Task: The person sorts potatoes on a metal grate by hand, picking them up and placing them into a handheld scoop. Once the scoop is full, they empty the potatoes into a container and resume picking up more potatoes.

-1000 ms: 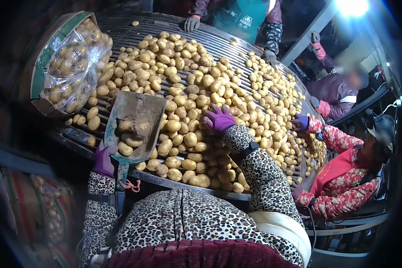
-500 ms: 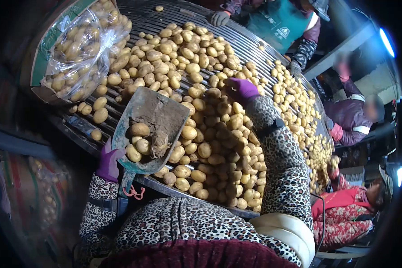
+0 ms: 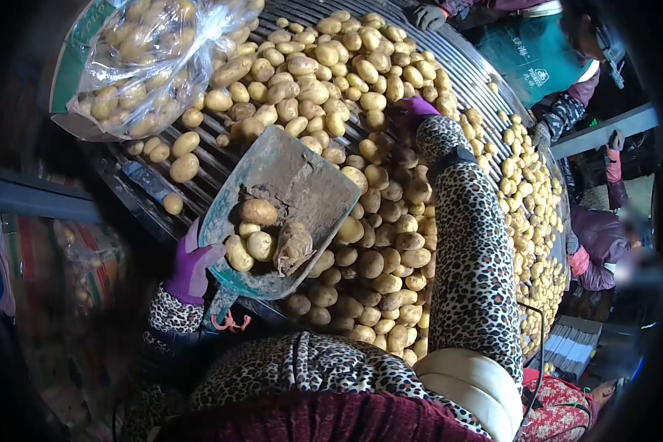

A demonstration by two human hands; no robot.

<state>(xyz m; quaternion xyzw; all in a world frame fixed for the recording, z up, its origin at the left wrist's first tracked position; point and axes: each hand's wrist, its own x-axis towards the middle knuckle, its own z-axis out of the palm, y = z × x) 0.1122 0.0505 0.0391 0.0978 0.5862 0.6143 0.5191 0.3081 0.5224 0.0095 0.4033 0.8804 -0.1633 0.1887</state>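
A teal scoop (image 3: 302, 173) with a dirt-caked inside tilts over the potatoes at the belt's near edge. Three potatoes (image 3: 258, 212) and a brown, wrinkled, peeling lump (image 3: 294, 248) lie in it. My left hand (image 3: 190, 271), in a purple glove, grips the scoop by its left rim; the handle with a pink string sticks out below. Farther off, my right hand (image 3: 418, 112), also purple-gloved, reaches into the heap of potatoes (image 3: 376, 258). Its fingertips are hidden, so whether they hold a potato does not show.
A box with a clear plastic bag of potatoes (image 3: 151, 70) stands at the upper left. The ribbed metal belt (image 3: 464, 62) runs beneath the potatoes. Co-workers stand along the far and right side, one in a teal apron (image 3: 527, 59). Striped sacks (image 3: 96, 258) are at the lower left.
The view has shifted, so most things appear farther right. The scoop has moved a little right with my left hand, and the wrinkled lump in it shows more fully. My right hand stays among the potatoes.
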